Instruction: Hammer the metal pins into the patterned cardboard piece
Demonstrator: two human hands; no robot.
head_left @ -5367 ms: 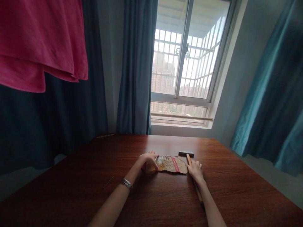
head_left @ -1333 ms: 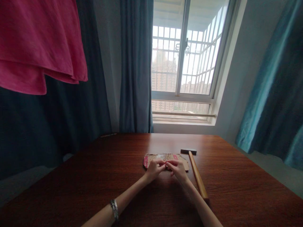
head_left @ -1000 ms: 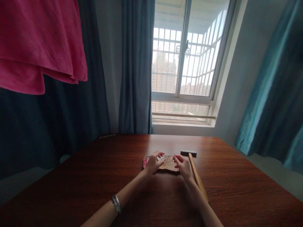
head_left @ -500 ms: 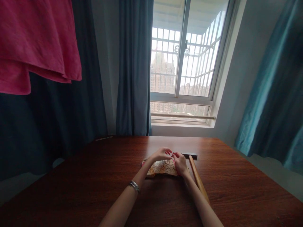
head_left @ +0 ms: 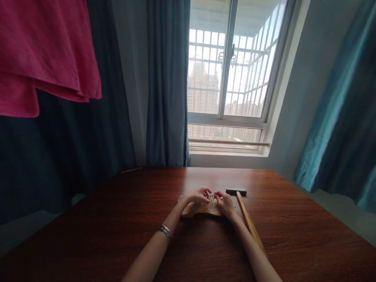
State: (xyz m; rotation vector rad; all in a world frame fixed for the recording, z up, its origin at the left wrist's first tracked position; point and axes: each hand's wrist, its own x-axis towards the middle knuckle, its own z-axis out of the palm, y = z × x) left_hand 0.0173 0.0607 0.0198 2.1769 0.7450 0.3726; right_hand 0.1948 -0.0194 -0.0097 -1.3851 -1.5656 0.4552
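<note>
A small tan board [head_left: 196, 209] dotted with holes and studded with thin nails lies on the dark wooden table [head_left: 117, 235]. My left hand [head_left: 196, 195] and my right hand [head_left: 225, 203] meet over its top, fingers curled down around the nails. Both hands press on the board; whether a single nail is pinched I cannot tell. My left wrist wears a metal bracelet [head_left: 165, 231].
A hammer with a long wooden handle [head_left: 249, 223] and dark head [head_left: 235, 192] lies just right of my right hand. Behind the table are a window [head_left: 229, 74] and blue curtains [head_left: 167, 82]. A pink cloth [head_left: 44, 51] hangs at the upper left.
Both hands came off the hammer and board edge, met over the nails, and have now lowered onto the board. The board has been turned and shifted slightly.
</note>
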